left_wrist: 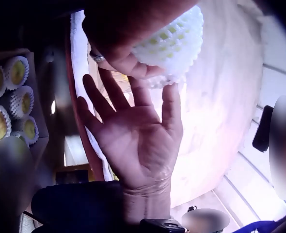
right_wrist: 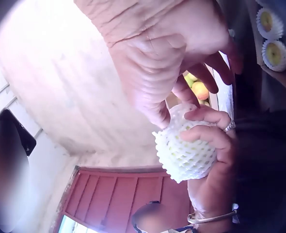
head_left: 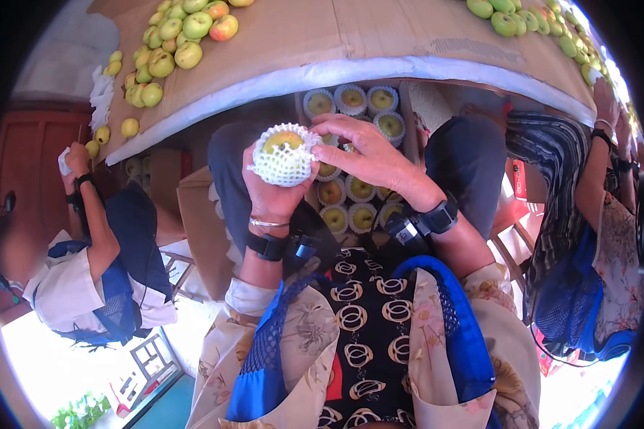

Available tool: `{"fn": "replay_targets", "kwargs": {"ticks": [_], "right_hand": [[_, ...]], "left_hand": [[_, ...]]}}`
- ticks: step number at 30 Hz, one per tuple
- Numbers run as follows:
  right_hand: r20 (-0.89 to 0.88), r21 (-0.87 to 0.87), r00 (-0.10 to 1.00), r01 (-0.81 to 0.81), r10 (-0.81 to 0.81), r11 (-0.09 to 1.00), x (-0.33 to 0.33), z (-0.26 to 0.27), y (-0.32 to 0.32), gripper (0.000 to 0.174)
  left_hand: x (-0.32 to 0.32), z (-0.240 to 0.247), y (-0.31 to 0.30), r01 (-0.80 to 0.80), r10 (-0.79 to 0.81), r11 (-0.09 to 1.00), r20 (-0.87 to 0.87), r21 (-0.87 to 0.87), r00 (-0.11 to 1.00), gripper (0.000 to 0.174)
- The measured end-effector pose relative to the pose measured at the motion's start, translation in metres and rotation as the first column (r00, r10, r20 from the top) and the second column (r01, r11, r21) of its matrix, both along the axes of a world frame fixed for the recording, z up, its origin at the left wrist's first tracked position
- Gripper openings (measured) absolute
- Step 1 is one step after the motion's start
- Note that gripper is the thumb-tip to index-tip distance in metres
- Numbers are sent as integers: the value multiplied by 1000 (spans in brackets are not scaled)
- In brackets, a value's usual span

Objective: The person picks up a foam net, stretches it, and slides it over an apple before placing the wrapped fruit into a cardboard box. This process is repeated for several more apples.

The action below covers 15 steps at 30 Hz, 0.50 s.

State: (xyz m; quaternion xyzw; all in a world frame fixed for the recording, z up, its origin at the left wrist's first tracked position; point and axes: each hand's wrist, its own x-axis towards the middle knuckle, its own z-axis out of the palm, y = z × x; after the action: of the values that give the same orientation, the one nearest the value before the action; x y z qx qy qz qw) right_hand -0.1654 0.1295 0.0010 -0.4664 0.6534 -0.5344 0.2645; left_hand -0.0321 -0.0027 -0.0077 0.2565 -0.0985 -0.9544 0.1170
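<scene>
A yellow-green apple [head_left: 287,143] sits in a white foam net [right_wrist: 191,162]. My left hand [head_left: 274,193] cups it from below, its fingers curled round the net in the right wrist view. My right hand [head_left: 372,154] reaches over from the other side, thumb and index fingertips at the net's edge. Its palm and outstretched fingers show plainly in the left wrist view. Below the hands, between the knees, an open box [head_left: 406,121] holds rows of netted apples [head_left: 360,187], partly hidden by the right hand and forearm.
A cardboard-covered table [head_left: 322,36] with a white padded edge lies in front. Heaps of loose apples [head_left: 170,43] stand on it at left and right. A cardboard carton [head_left: 197,222] is beside the left knee. One person [head_left: 93,250] sits left, another [head_left: 586,236] right.
</scene>
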Motion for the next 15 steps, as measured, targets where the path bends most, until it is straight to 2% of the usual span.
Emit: {"fn": "replay_targets", "kwargs": {"ticks": [2, 5, 8, 9, 12, 15], "right_hand": [[-87, -68, 986, 137, -143, 988, 8, -7, -4, 40], [-116, -154, 993, 10, -28, 988, 4, 1, -6, 42], [-255, -92, 966, -77, 51, 993, 8, -8, -4, 41], [-253, -145, 967, -44, 6, 989, 13, -8, -5, 34], [-270, -142, 963, -42, 2, 989, 15, -10, -10, 24], [-313, -104, 950, -25, -9, 994, 16, -10, -8, 20]], "left_hand": [[-1, 1, -1, -25, 30, 999, 96, -48, 995, 45], [-6, 3, 4, -58, 72, 996, 194, -74, 978, 38], [-8, -9, 7, -70, 107, 984, 226, -164, 968, 35], [-6, -15, 6, -63, 102, 978, 198, -197, 975, 35], [-4, -23, 3, 5, 28, 974, 145, -226, 989, 34], [-8, -17, 11, -38, 86, 970, 195, -239, 977, 35]]}}
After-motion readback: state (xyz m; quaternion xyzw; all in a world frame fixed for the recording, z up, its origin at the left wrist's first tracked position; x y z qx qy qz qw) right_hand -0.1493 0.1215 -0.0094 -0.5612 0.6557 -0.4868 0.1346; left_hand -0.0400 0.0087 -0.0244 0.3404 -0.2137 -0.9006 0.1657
